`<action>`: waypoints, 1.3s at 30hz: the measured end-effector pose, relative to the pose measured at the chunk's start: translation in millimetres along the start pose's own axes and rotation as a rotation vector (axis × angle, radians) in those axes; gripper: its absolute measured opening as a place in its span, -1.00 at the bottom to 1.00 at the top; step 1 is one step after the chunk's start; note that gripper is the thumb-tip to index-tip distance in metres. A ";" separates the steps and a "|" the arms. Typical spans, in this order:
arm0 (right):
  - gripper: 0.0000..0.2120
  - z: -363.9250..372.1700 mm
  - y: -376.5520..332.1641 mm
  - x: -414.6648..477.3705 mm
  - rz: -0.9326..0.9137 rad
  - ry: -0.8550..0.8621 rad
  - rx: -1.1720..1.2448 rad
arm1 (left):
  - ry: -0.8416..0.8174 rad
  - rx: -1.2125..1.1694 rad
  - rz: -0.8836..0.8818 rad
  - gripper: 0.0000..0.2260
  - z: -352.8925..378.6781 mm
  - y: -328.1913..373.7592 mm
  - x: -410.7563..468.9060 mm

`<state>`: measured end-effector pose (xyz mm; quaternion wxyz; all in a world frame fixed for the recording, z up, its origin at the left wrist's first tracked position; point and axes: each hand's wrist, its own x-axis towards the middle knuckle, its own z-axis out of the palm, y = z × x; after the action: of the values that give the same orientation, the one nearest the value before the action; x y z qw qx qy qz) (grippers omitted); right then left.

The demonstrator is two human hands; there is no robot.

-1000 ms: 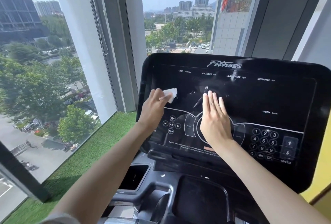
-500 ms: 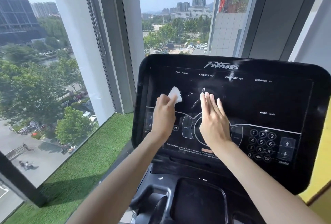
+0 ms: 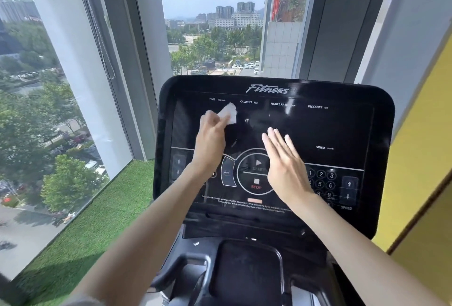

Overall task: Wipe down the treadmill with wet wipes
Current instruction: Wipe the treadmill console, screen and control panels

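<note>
The left hand [image 3: 210, 144] has carried the wet wipe [image 3: 230, 115], pinched in curled fingers, toward the treadmill console's [image 3: 342, 129] upper-left corner. The right hand [image 3: 286, 171], fingers straight and slightly spread, has shifted right of the START dial [image 3: 255, 173].

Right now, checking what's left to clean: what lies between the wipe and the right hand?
In the head view, only bare black console screen lies between the wipe in the left hand and the flat right hand.

On your left you have green turf [image 3: 97, 220] beneath the window [image 3: 36, 110], a bead cord [image 3: 99, 32] hanging beside it, and a yellow wall [image 3: 420, 139] on your right.
</note>
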<state>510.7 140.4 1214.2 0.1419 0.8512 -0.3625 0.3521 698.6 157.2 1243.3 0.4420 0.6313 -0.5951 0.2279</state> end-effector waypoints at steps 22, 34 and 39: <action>-0.35 -0.2 11.5 1.9 0.036 -0.003 -0.028 | -0.170 0.049 0.266 -0.61 7.0 21.5 -4.2; -0.45 8.9 7.2 2.7 0.054 0.027 -0.076 | -0.231 0.039 0.417 -0.52 -9.5 -26.9 -32.5; -0.44 7.9 6.0 2.8 0.057 0.035 -0.070 | -0.237 0.113 0.463 -0.47 -15.1 -30.3 -8.5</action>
<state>511.7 130.8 1210.5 0.1677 0.8289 -0.3958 0.3580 729.5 171.4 1235.2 0.2692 0.5243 -0.7577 0.2802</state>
